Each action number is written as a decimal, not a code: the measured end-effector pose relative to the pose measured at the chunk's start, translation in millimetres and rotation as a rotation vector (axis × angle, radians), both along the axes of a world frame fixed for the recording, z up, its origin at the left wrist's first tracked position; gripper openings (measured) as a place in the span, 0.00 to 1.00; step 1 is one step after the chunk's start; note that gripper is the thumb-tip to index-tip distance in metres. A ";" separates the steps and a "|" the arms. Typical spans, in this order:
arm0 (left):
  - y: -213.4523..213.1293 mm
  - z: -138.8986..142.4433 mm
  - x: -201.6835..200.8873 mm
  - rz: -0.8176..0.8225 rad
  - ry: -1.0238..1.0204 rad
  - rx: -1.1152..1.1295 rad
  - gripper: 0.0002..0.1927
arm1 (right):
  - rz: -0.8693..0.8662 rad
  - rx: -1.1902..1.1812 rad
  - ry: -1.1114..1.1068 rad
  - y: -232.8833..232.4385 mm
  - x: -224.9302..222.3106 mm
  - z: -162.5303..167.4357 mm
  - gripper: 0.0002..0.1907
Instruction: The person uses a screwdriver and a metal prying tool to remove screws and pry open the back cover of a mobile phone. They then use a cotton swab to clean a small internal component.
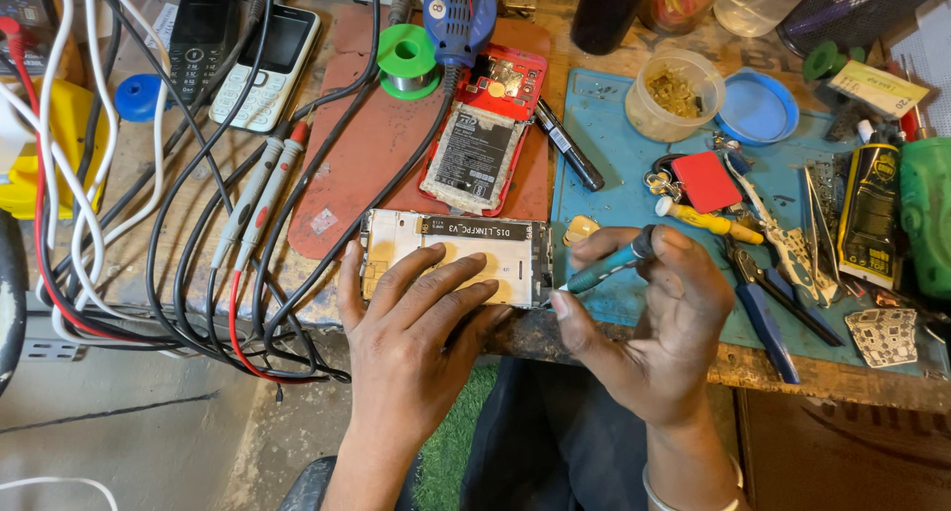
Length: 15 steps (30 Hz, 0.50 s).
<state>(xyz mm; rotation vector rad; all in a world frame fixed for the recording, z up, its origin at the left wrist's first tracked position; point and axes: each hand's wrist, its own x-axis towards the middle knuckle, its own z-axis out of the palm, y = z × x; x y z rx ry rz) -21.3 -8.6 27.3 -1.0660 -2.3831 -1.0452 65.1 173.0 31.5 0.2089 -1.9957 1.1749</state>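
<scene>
An opened phone body [510,246], pale inside with a dark strip along its top, lies at the front edge of the workbench. My left hand [411,328] rests flat on it, fingers spread, pressing it down. My right hand [659,318] holds a small teal-handled screwdriver [606,266], its tip touching the phone's lower right corner. Behind the phone lies a red phone back [515,80] with a silver battery [474,156] on it.
A blue mat [614,154] at right carries pliers [768,298], tweezers, a tub of screws [674,93], a blue lid and a glue tube [870,214]. Tangled cables and probe leads [253,199] lie at left, with two keypad phones [263,60], a solder spool [407,60].
</scene>
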 end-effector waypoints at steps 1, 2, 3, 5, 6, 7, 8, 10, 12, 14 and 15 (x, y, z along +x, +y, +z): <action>-0.1 0.1 0.0 -0.001 0.002 -0.001 0.10 | -0.019 0.017 0.006 -0.1 -0.3 0.6 0.43; -0.3 0.2 0.1 -0.001 -0.001 0.000 0.10 | 0.002 -0.009 -0.007 -0.2 -0.6 0.9 0.43; -0.5 0.4 0.4 -0.001 -0.006 -0.001 0.10 | 0.024 -0.035 -0.020 -0.6 -0.2 1.1 0.43; -0.6 0.6 0.2 -0.002 -0.004 0.001 0.10 | 0.020 -0.037 -0.029 -0.7 -0.5 0.1 0.44; -0.6 0.6 0.0 -0.004 0.000 0.003 0.10 | -0.005 -0.012 -0.025 -0.5 -0.9 -1.2 0.45; -0.4 0.6 -0.1 -0.005 0.004 0.005 0.10 | -0.030 0.012 -0.021 -0.2 -0.8 -2.5 0.46; -0.3 0.6 0.2 -0.005 0.003 0.003 0.10 | -0.020 -0.005 -0.039 0.5 -0.5 -3.8 0.46; -0.6 0.7 0.2 -0.007 0.002 0.001 0.10 | -0.001 -0.039 -0.071 2.3 1.0 -6.5 0.46; -0.4 0.7 0.4 -0.005 0.003 0.003 0.10 | 0.058 -0.089 -0.069 4.2 4.8 -8.3 0.46; -0.4 0.9 0.2 -0.004 0.002 0.005 0.10 | 0.103 -0.144 -0.057 5.4 7.9 -10.1 0.46; -0.5 1.0 0.5 -0.004 -0.002 0.005 0.10 | 0.119 -0.175 -0.049 5.9 9.0 -10.9 0.46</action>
